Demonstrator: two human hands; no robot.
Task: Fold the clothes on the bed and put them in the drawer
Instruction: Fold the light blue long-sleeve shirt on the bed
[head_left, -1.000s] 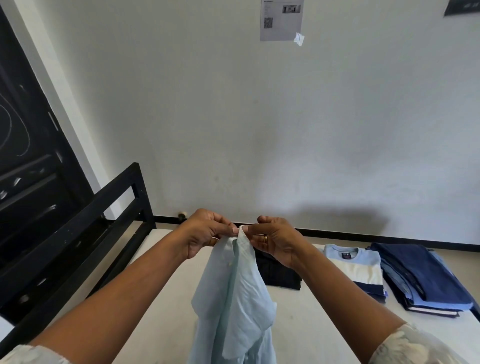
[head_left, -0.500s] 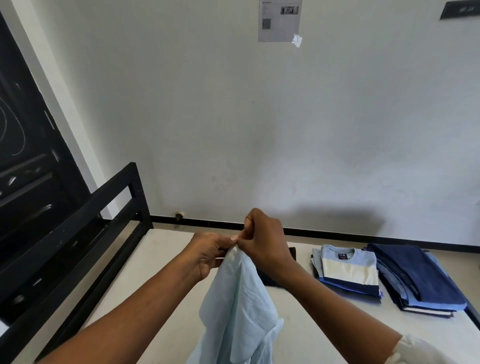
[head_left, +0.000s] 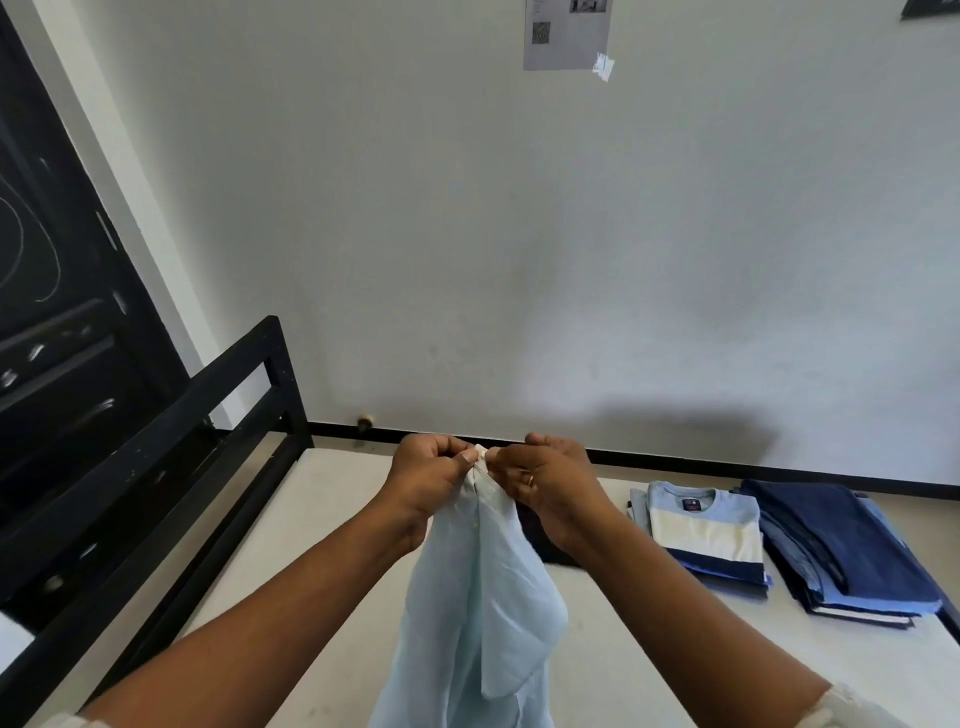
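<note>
A pale blue shirt (head_left: 483, 613) hangs in front of me over the bed (head_left: 332, 525). My left hand (head_left: 428, 478) pinches its top edge from the left, and my right hand (head_left: 545, 483) pinches the same edge from the right, fingertips almost touching. The cloth droops down past the bottom of the view. A dark folded garment (head_left: 540, 540) lies on the bed behind the shirt, mostly hidden. To the right lie a folded light blue, cream and navy T-shirt (head_left: 704, 530) and a folded stack of dark blue clothes (head_left: 836, 545).
A black bed frame (head_left: 171, 447) runs along the left side. A dark door or cabinet (head_left: 57, 322) stands at far left. The white wall (head_left: 519, 234) behind the bed carries a taped paper sheet (head_left: 566, 34). No drawer is in view.
My hands, bunched together half a second ago with the right one over the left, have drawn slightly apart and level, both still pinching the shirt's top edge.
</note>
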